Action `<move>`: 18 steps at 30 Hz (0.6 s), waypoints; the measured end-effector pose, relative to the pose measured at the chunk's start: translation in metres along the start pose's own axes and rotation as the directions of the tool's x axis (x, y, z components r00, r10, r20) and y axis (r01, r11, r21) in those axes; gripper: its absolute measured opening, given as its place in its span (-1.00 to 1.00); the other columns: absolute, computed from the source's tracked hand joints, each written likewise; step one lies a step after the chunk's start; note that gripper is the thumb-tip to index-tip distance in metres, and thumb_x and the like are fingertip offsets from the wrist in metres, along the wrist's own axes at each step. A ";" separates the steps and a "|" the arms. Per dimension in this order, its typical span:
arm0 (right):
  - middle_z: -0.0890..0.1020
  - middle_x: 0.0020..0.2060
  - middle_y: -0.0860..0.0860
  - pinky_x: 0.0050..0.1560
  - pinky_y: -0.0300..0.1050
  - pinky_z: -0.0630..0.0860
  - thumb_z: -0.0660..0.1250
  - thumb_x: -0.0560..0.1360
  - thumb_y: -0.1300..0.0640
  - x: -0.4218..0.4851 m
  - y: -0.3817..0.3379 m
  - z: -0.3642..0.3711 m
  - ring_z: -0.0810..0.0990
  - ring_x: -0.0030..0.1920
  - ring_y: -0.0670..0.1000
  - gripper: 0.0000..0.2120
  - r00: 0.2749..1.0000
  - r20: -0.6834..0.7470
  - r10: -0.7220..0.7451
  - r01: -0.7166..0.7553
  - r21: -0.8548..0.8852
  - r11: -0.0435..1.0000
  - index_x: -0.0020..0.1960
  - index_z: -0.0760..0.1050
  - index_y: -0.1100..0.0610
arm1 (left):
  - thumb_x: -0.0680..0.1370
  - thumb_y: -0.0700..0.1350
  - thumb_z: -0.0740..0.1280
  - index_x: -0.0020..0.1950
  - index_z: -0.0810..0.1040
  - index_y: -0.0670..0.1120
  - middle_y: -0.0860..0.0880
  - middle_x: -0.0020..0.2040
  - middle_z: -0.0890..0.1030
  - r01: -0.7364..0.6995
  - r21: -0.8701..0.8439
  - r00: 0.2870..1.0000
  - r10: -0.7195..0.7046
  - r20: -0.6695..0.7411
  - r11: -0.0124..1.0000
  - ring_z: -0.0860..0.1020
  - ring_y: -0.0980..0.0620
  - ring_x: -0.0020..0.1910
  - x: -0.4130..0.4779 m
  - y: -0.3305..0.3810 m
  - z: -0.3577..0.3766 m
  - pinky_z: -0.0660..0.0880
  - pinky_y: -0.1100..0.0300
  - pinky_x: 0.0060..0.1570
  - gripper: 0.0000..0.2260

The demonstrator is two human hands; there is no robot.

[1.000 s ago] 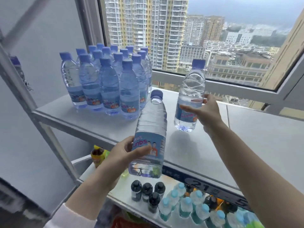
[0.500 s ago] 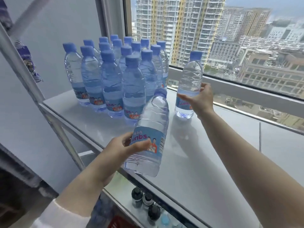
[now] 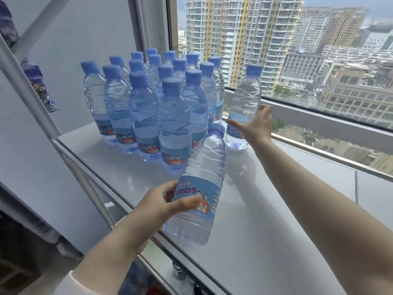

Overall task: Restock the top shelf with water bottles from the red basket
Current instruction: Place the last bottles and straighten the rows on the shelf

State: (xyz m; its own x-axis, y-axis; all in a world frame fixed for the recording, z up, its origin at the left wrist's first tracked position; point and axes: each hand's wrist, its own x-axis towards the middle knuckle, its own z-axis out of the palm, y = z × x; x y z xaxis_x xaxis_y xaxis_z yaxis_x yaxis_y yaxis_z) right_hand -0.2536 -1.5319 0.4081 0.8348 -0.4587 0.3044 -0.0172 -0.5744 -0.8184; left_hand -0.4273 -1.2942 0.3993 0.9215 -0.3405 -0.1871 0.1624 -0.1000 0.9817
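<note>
While the left hand (image 3: 168, 203) is closed around the label of a water bottle (image 3: 198, 188), it holds this bottle in the air, tilted with the cap pointing away from the person, and the base hangs above the front edge of the top shelf (image 3: 255, 209). The thumb lies across the blue label and the other fingers are wrapped behind it. The right hand (image 3: 256, 126) is stretched forward and grips a second bottle (image 3: 244, 107) at its lower part, with the fingers bent around the label; this bottle stands upright on the shelf, close to the window frame. To the left of the right hand, and beyond the left hand, stands a tight group of bottles (image 3: 153, 107), all upright in rows with blue caps. The second bottle is just beside this group, with a small gap. All the bottles are of clear plastic with ribbed sides, full of water, and carry a light blue label with small figures in orange.
</note>
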 end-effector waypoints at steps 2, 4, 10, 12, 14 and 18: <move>0.36 0.28 0.17 0.30 -0.05 0.29 0.54 0.19 -0.17 -0.003 0.001 -0.002 0.33 0.31 0.13 -0.06 1.000 0.015 -0.027 0.028 -0.050 0.998 0.35 0.18 0.25 | 0.11 0.16 0.47 0.11 0.58 -0.03 0.00 -0.01 0.70 -0.001 -0.005 1.000 0.001 0.007 1.000 0.65 0.07 -0.02 0.002 -0.001 0.001 0.53 0.36 -0.14 -0.40; 0.36 0.26 0.19 0.30 -0.04 0.29 0.54 0.18 -0.18 -0.006 0.002 -0.001 0.34 0.29 0.14 -0.06 0.998 0.029 -0.049 0.051 -0.075 0.996 0.35 0.20 0.23 | 0.11 0.16 0.47 0.11 0.58 -0.03 0.00 -0.01 0.69 -0.005 0.001 1.000 0.005 0.014 1.000 0.65 0.07 -0.01 0.003 0.000 0.003 0.54 0.35 -0.13 -0.39; 0.47 0.20 0.15 0.28 -0.02 0.39 0.59 0.18 -0.04 -0.004 0.010 -0.009 0.44 0.23 0.10 -0.20 0.989 0.123 -0.078 0.078 0.008 0.997 0.28 0.33 0.22 | 0.12 0.16 0.46 0.11 0.58 -0.02 0.00 -0.01 0.69 -0.008 0.005 1.000 0.008 0.019 1.000 0.65 0.08 -0.01 0.005 0.000 0.005 0.53 0.36 -0.13 -0.41; 0.51 0.16 0.11 0.20 0.00 0.46 0.59 0.21 0.05 -0.005 0.016 -0.014 0.51 0.14 0.06 -0.25 0.985 0.163 -0.056 0.046 0.066 0.997 0.28 0.33 0.19 | 0.12 0.16 0.46 0.11 0.58 -0.02 0.01 -0.01 0.69 0.002 0.003 1.000 -0.002 0.018 1.000 0.65 0.08 -0.01 0.005 -0.001 0.004 0.54 0.34 -0.12 -0.41; 0.53 0.10 0.05 0.06 -0.10 0.49 0.57 0.24 0.13 -0.009 0.020 -0.017 0.53 0.02 0.02 -0.27 0.979 0.195 -0.052 0.027 0.127 0.992 0.31 0.32 0.17 | 0.13 0.15 0.46 0.11 0.59 -0.03 0.00 -0.01 0.69 0.009 -0.010 1.000 -0.009 0.017 1.000 0.65 0.07 -0.01 0.006 -0.001 0.002 0.54 0.35 -0.12 -0.41; 0.52 0.05 0.02 -0.07 -0.18 0.43 0.57 0.24 0.18 -0.010 0.019 -0.014 0.52 -0.06 0.00 -0.28 0.983 0.171 -0.066 0.037 0.166 0.985 0.32 0.33 0.16 | 0.12 0.13 0.47 0.08 0.60 -0.04 -0.01 -0.03 0.70 0.024 -0.031 1.000 -0.024 0.009 0.999 0.66 0.06 -0.04 0.009 0.000 0.003 0.54 0.37 -0.18 -0.44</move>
State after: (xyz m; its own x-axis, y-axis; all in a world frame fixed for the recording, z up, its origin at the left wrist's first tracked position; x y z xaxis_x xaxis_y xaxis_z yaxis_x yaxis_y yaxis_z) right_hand -0.2703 -1.5476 0.3969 0.9159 -0.2971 0.2698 0.1056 -0.4703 -0.8762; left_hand -0.4202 -1.2996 0.3973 0.9140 -0.3465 -0.2109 0.1956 -0.0790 0.9775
